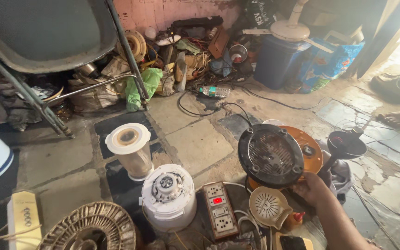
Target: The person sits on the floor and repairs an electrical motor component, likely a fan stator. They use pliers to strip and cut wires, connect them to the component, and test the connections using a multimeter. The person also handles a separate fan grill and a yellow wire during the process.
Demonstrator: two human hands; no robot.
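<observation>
right hand [312,189] at 4 o'clock, fingers closed on rim of round black grille base [270,155], held tilted above floor [195,143]. white mixer base [168,196] at 7 o'clock, power strip [218,209] just beside it. left hand out of view.

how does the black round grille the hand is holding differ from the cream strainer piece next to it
The black grille is larger, dark and held tilted on edge by the right hand; the cream strainer is smaller, pale and lies flat, untouched. Both are round with radiating slots.
</observation>
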